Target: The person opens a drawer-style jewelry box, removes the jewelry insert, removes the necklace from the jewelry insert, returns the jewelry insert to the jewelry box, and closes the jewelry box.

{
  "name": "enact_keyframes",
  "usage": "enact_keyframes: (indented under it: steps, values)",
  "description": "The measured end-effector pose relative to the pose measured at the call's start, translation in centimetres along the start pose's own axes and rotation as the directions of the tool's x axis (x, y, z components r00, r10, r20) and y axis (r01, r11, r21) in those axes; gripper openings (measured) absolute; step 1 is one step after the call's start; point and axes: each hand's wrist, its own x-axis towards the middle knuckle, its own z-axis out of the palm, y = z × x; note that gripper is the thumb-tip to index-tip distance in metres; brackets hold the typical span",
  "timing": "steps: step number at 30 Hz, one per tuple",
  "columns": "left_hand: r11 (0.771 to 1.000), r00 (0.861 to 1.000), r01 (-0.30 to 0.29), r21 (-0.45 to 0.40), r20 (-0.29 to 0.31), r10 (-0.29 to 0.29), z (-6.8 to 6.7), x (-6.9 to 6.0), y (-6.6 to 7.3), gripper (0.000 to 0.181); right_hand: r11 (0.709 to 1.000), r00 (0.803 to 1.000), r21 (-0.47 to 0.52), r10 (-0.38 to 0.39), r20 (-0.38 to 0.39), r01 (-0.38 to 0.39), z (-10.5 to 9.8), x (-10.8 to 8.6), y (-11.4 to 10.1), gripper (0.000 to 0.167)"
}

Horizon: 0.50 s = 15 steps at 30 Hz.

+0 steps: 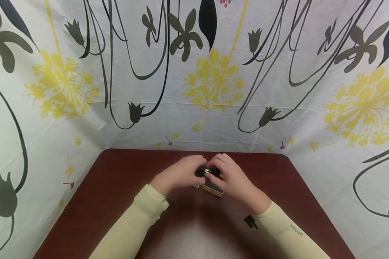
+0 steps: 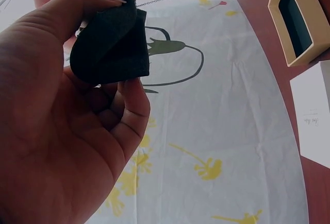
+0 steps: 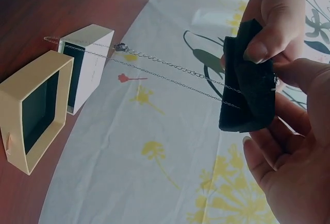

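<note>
Both hands hold a dark folded jewelry pad (image 1: 200, 172) above the table. A small shiny pendant (image 1: 207, 171) shows on its upper face. The left hand (image 1: 183, 172) grips one end, thumb on the pad (image 2: 116, 44) and fingers beneath it in the left wrist view. The right hand (image 1: 230, 178) pinches the other end, its fingers (image 3: 260, 157) curled at the pad's edge. A thin silver necklace chain (image 3: 170, 80) trails from the pad's folded inside, with a small metal piece (image 3: 121, 47) along it. Part of the pad is hidden behind the fingers.
Below the hands stand a gold-edged open box (image 1: 213, 190) with a dark inside and a white box (image 3: 95, 62) beside it. A small black object (image 1: 251, 221) lies by the right sleeve. Flower-printed cloth (image 1: 194, 122) surrounds the reddish-brown table (image 1: 116, 187).
</note>
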Motion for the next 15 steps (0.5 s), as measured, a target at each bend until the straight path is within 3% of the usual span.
enact_keyframes:
  steps: [10, 15]
  values:
    - [1.0, 1.0, -0.005, 0.003, 0.0, 0.005, 0.03, -0.04, 0.01, 0.018, 0.999, 0.999, -0.012, -0.032, -0.012, 0.032, 0.34, 0.21, 0.43, 0.019]
    - [1.0, 1.0, 0.009, -0.001, 0.005, -0.009, -0.02, -0.05, -0.05, 0.019, 1.0, 1.0, 0.027, 0.011, -0.022, -0.01, 0.16, 0.21, 0.45, 0.018]
